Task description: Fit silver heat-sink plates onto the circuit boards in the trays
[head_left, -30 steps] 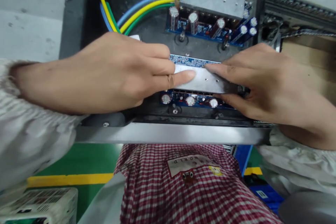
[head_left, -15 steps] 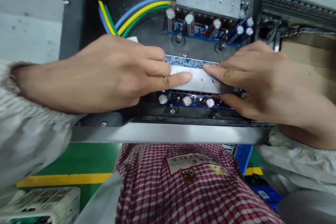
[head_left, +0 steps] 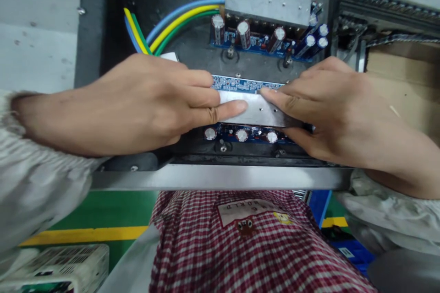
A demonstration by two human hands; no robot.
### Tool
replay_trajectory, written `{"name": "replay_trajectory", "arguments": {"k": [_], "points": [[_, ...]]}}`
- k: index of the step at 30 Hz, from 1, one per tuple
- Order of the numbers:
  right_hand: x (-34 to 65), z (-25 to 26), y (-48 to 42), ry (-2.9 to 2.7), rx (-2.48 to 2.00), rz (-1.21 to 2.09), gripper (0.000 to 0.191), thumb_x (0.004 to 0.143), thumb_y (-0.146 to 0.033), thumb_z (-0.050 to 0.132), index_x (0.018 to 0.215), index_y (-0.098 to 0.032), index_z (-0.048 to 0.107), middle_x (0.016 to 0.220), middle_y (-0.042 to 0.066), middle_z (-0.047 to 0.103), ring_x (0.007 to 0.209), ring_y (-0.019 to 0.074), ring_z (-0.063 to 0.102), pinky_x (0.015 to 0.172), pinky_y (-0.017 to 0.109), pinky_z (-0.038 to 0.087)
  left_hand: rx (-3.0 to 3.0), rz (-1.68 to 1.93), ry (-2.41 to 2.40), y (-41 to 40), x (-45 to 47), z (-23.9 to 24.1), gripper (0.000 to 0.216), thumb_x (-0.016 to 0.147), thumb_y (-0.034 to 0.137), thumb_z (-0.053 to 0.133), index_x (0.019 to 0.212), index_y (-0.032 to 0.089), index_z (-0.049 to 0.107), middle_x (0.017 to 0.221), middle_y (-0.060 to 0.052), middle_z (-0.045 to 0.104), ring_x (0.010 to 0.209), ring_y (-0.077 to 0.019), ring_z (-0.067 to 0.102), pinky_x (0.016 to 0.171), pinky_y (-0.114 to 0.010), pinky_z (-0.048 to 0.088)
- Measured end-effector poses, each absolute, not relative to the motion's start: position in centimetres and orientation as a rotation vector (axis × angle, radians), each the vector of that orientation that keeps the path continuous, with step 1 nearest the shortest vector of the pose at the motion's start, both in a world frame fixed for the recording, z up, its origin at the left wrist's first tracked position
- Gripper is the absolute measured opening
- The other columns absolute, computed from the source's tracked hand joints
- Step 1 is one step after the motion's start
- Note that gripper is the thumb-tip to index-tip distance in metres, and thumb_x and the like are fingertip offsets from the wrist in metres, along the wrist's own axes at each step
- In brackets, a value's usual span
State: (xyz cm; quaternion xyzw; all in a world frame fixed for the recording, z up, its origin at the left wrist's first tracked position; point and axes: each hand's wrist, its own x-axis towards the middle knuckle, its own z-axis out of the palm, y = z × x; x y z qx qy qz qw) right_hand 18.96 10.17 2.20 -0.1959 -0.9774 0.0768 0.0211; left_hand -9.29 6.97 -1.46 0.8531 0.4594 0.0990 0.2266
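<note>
A blue circuit board [head_left: 240,84] with a flat metal heat sink [head_left: 252,112] and round capacitors sits in the near part of a black tray [head_left: 190,39]. My left hand [head_left: 154,100] closes on the board's left end, its index finger stretched along the heat sink's top. At the right end, my right hand [head_left: 330,110] grips the board, index finger over the heat sink's far edge and thumb at the near side. Both palms hide the board's ends. Behind it stands a second board with its own heat sink [head_left: 268,2].
Blue, yellow and green wires [head_left: 182,13] curve into the far board's left side. Screw posts [head_left: 231,50] rise from the tray floor. A metal rail [head_left: 220,177] runs along the near edge. Brown cardboard [head_left: 402,82] lies at the right, and a white basket [head_left: 75,261] stands below left.
The whole view has shifted slightly, so the tray appears a little lower and further left. Both hands stay on the near board in almost the same grip.
</note>
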Motion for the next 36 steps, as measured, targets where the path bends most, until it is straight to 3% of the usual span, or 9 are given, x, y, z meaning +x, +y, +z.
{"name": "replay_trajectory", "arguments": {"k": [4, 10, 15, 19, 23, 27, 30, 32, 36], "points": [[18.7, 1.9, 9.7, -2.99, -0.673, 0.261, 0.036, 0.095, -0.03, 0.04, 0.11, -0.007, 0.064, 0.083, 0.012, 0.065, 0.077, 0.0272, 0.061, 0.073, 0.045, 0.044, 2.581, 0.14, 0.882, 7.1, -8.9, -0.7, 0.056, 0.09, 0.025, 0.018, 0.134, 0.021, 0.052, 0.078, 0.0, 0.049, 0.081, -0.0175, 0.056, 0.092, -0.045, 0.045], [19.1, 1.5, 9.5, -2.967, -0.774, 0.312, 0.039, 0.092, -0.028, 0.045, 0.124, -0.011, 0.06, 0.092, 0.013, 0.067, 0.085, 0.0287, 0.061, 0.076, 0.044, 0.044, 2.771, 0.083, 0.87, 7.1, -8.5, -0.3, 0.063, 0.08, 0.016, 0.029, 0.138, 0.029, 0.049, 0.077, -0.003, 0.053, 0.08, -0.0231, 0.057, 0.074, -0.04, 0.05], [20.1, 0.9, 10.0, -2.905, -0.644, 0.497, 0.049, 0.091, -0.03, 0.048, 0.136, -0.011, 0.05, 0.113, 0.014, 0.067, 0.101, 0.0274, 0.061, 0.089, 0.045, 0.047, 2.708, -0.107, 1.01, 7.2, -8.0, 0.1, 0.069, 0.073, 0.013, 0.035, 0.137, 0.031, 0.05, 0.081, -0.005, 0.061, 0.09, -0.0238, 0.058, 0.075, -0.036, 0.051], [20.8, 1.2, 10.4, -2.873, -0.629, 0.541, 0.05, 0.09, -0.031, 0.053, 0.133, -0.007, 0.053, 0.115, 0.016, 0.067, 0.104, 0.0273, 0.063, 0.092, 0.043, 0.049, 2.715, -0.146, 1.03, 7.2, -7.5, 0.5, 0.071, 0.072, 0.01, 0.034, 0.139, 0.029, 0.048, 0.084, -0.005, 0.065, 0.09, -0.0241, 0.057, 0.074, -0.036, 0.052], [21.4, 2.3, 10.8, -2.803, -0.675, 0.634, 0.051, 0.089, -0.034, 0.058, 0.134, -0.011, 0.054, 0.129, 0.015, 0.062, 0.116, 0.0272, 0.059, 0.097, 0.044, 0.048, 2.765, -0.139, 1.075, 6.7, -7.5, 0.7, 0.073, 0.074, 0.005, 0.033, 0.14, 0.031, 0.047, 0.083, -0.004, 0.065, 0.086, -0.0239, 0.055, 0.075, -0.036, 0.051], [21.5, 2.3, 10.7, -2.774, -0.675, 0.644, 0.042, 0.09, -0.033, 0.059, 0.125, -0.011, 0.062, 0.12, 0.014, 0.066, 0.108, 0.0247, 0.064, 0.093, 0.041, 0.051, 2.827, -0.062, 1.253, 5.0, -6.9, 1.2, 0.068, 0.078, 0.003, 0.033, 0.136, 0.034, 0.051, 0.094, -0.006, 0.062, 0.086, -0.024, 0.053, 0.075, -0.037, 0.051], [21.4, 1.6, 10.3, -2.789, -0.672, 0.549, 0.038, 0.088, -0.028, 0.059, 0.119, -0.007, 0.065, 0.114, 0.016, 0.068, 0.101, 0.025, 0.065, 0.088, 0.038, 0.053, 2.897, -0.01, 1.404, 3.1, -4.6, 1.6, 0.055, 0.08, 0.004, 0.034, 0.128, 0.018, 0.057, 0.112, -0.014, 0.057, 0.1, -0.0289, 0.054, 0.078, -0.041, 0.053], [21.3, 1.2, 10.1, -2.783, -0.666, 0.504, 0.037, 0.086, -0.023, 0.058, 0.118, -0.006, 0.066, 0.111, 0.016, 0.069, 0.099, 0.0255, 0.066, 0.087, 0.038, 0.052, 2.916, 0.064, 1.487, 2.0, -2.8, 1.5, 0.046, 0.081, 0.005, 0.034, 0.12, 0.006, 0.06, 0.112, -0.019, 0.057, 0.103, -0.0306, 0.055, 0.082, -0.042, 0.055], [19.6, 1.4, 9.7, -2.82, -0.763, 0.465, 0.041, 0.08, -0.019, 0.055, 0.118, -0.007, 0.065, 0.105, 0.015, 0.07, 0.093, 0.0259, 0.066, 0.083, 0.038, 0.051, 2.79, 0.287, 1.683, 0.7, -1.7, 0.8, 0.033, 0.087, 0.009, 0.044, 0.115, 0.004, 0.06, 0.111, -0.018, 0.065, 0.104, -0.0296, 0.061, 0.089, -0.042, 0.056]]}}
